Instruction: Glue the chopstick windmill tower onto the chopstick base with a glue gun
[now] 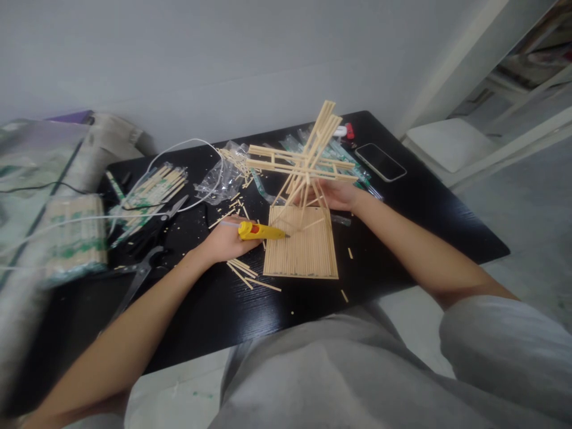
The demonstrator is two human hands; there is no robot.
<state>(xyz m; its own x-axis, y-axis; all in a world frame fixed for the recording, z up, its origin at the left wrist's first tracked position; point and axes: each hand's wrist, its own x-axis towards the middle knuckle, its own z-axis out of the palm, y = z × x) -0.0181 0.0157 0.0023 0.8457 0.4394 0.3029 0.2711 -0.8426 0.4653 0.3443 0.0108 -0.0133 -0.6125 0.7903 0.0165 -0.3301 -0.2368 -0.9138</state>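
My left hand [232, 239] is wrapped round a yellow glue gun [263, 231], whose nozzle points right over a flat base of side-by-side sticks [299, 253]. On the far part of that base stands a windmill model [308, 161] made of wooden sticks, with crossed ladder-like blades on top of slanting legs. My right hand [333, 194] is behind the legs, at the model's right side. Its fingers are partly hidden by the sticks but appear closed on the frame. Loose cut sticks [241, 271] lie beside my left hand.
Scissors [138, 277], pliers [172, 211] and packs of chopsticks [152, 190] lie at the left, crossed by a white cable [152, 156]. Crumpled plastic wrap [218, 179] and stick scraps are behind. A phone [381, 161] lies at the right of the black table [402, 238].
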